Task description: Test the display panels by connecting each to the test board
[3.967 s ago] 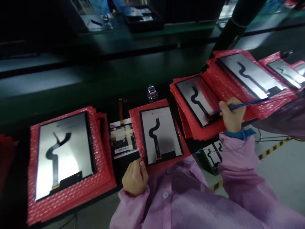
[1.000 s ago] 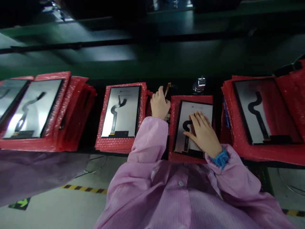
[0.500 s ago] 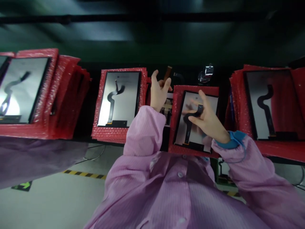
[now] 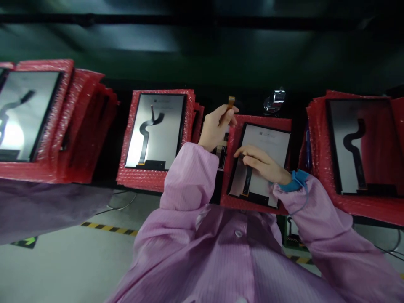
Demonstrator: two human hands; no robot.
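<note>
A small orange-brown flex strip (image 4: 231, 102) sticks up from between the closed fingers of my left hand (image 4: 217, 126), just above and left of a display panel (image 4: 268, 141). That panel lies slightly turned on red bubble wrap (image 4: 292, 123). Over its middle, my right hand (image 4: 263, 164) has its fingers pressed together at the upper part of the panel's black ribbon cable (image 4: 248, 181), hiding that part. A blue band circles my right wrist. Between the wrap and my left sleeve, a small part with tan tape (image 4: 221, 147) is partly covered.
Further panels on red wrap stand at left centre (image 4: 164, 126), far left (image 4: 41, 109) and right (image 4: 344, 126). A shiny metal counter (image 4: 275, 101) sits behind my panel. A blue pen (image 4: 308, 147) is beside the right stack. A purple sleeve (image 4: 53, 210) shows at lower left.
My left hand has moved slightly right and down with the flex strip. My right hand has come down and left, its spread fingers closing over the cable. The view has shifted slightly.
</note>
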